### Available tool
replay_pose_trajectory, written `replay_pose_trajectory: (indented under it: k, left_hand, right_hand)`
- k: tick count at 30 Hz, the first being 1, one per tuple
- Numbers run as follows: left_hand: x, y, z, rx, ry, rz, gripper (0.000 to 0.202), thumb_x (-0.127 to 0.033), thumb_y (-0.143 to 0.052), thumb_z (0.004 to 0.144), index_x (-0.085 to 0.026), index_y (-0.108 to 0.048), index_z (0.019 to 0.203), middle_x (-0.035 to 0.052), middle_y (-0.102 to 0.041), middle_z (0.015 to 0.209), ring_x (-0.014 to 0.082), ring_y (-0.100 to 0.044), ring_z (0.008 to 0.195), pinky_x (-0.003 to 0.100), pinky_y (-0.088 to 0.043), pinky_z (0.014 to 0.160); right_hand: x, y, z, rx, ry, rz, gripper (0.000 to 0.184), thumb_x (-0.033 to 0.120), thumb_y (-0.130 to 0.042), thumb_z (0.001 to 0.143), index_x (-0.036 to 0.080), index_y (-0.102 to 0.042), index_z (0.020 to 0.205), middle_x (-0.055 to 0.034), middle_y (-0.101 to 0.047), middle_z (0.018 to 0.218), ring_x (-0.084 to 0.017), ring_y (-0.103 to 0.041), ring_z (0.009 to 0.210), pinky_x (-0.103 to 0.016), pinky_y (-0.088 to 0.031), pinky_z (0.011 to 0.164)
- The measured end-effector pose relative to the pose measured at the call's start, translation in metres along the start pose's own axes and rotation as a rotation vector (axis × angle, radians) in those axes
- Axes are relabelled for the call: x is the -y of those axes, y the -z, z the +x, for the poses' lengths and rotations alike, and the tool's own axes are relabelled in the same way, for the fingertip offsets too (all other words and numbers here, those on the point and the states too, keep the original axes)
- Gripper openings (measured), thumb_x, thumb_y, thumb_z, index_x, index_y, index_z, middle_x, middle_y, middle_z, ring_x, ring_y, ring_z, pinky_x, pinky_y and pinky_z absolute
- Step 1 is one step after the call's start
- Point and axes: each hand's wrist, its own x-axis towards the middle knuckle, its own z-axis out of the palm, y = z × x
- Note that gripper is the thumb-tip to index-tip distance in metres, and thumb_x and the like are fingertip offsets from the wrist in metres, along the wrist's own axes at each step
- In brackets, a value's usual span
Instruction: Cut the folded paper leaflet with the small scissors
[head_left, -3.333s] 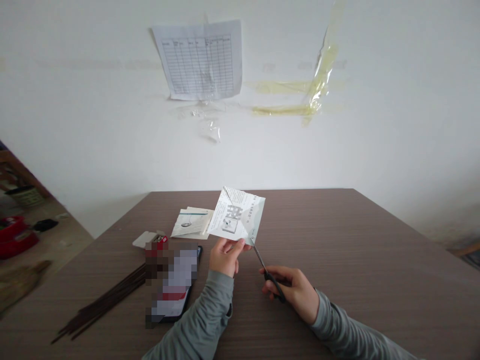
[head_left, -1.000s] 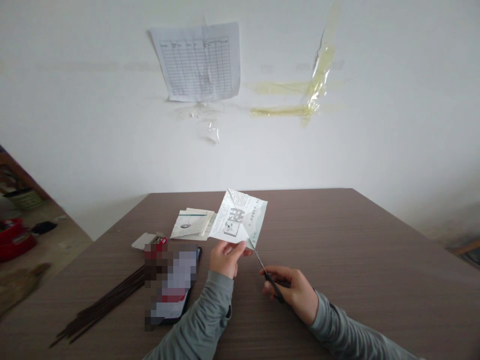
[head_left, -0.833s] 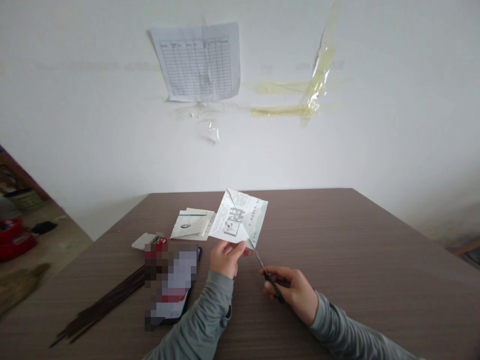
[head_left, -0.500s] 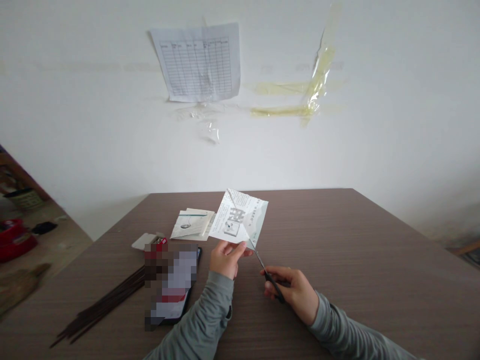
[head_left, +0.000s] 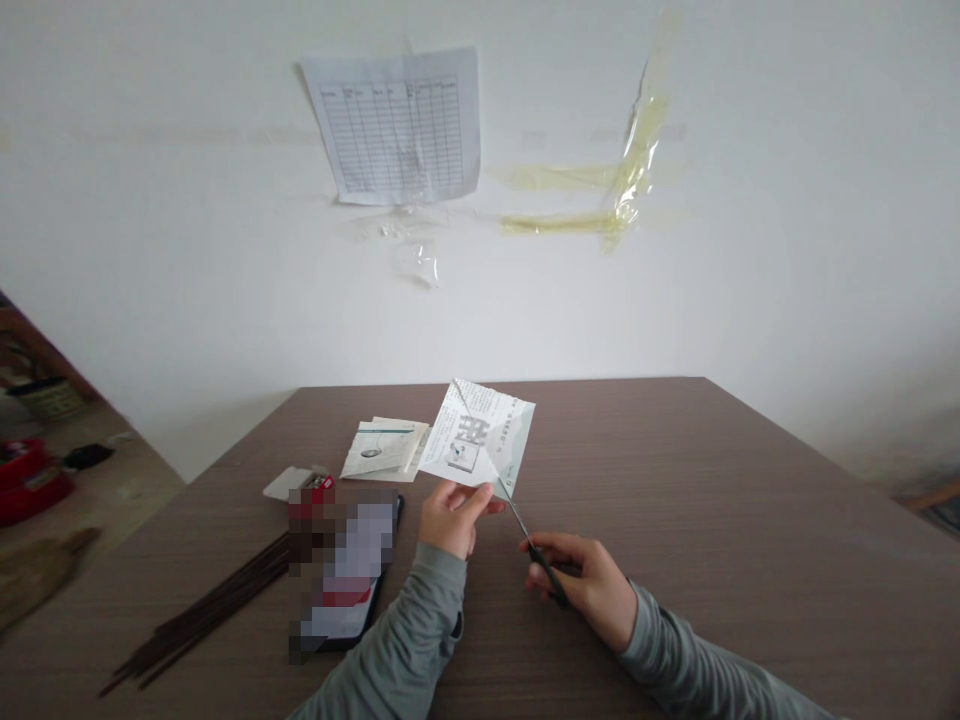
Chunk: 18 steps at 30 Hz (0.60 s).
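My left hand (head_left: 448, 515) pinches the lower corner of a printed square paper (head_left: 478, 436) and holds it upright above the brown table (head_left: 712, 520). A crease runs diagonally across the paper. My right hand (head_left: 589, 583) grips black-handled scissors (head_left: 529, 541). Their blades point up and left and meet the paper's lower corner along the crease, close to my left thumb. Both arms wear grey-green sleeves.
More printed papers (head_left: 384, 447) lie flat behind my left hand. A phone (head_left: 345, 570) with a blurred screen, a small red-and-white box (head_left: 300, 484) and a bundle of thin dark sticks (head_left: 202, 612) lie at the left. A printed table sheet (head_left: 397, 125) and yellowed tape (head_left: 615, 190) hang on the wall.
The scissor blades have advanced slightly into the paper's lower corner along the crease. The paper tilted a little to the right. Both hands stayed almost in place.
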Motion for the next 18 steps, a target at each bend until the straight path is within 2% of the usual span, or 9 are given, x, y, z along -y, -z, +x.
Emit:
replay_pose_trajectory:
  k: [5, 11, 18]
  left_hand:
    - [-0.004, 0.0, -0.002, 0.019, 0.022, 0.013, 0.026, -0.016, -0.109, 0.085, -0.017, -0.089, 0.101, 0.0114, -0.098, 0.095, 0.0293, -0.099, 0.078, 0.013, -0.037, 0.038]
    - [-0.008, -0.003, -0.004, 0.008, 0.056, 0.027, 0.024, -0.011, -0.108, 0.086, -0.017, -0.087, 0.097, 0.0108, -0.098, 0.094, 0.0283, -0.098, 0.077, 0.013, -0.037, 0.037]
    - [-0.009, -0.005, -0.003, 0.004, 0.052, 0.024, 0.027, -0.018, -0.109, 0.081, -0.018, -0.087, 0.096, 0.0103, -0.097, 0.091, 0.0286, -0.097, 0.077, 0.015, -0.036, 0.037]
  right_hand:
    - [0.006, -0.001, -0.001, -0.014, -0.032, 0.047, 0.057, 0.074, -0.107, 0.079, 0.023, -0.098, 0.103, -0.0123, -0.089, 0.083, -0.03, -0.078, 0.07, -0.044, -0.069, 0.073]
    - [0.008, -0.004, 0.001, -0.045, -0.049, 0.052, 0.063, 0.079, -0.106, 0.072, 0.025, -0.097, 0.104, -0.0125, -0.088, 0.08, -0.031, -0.077, 0.067, -0.046, -0.068, 0.072]
    - [0.018, -0.004, -0.004, -0.054, -0.02, -0.023, 0.055, 0.078, -0.103, 0.08, 0.026, -0.097, 0.096, -0.0133, -0.088, 0.079, -0.035, -0.079, 0.071, -0.05, -0.068, 0.077]
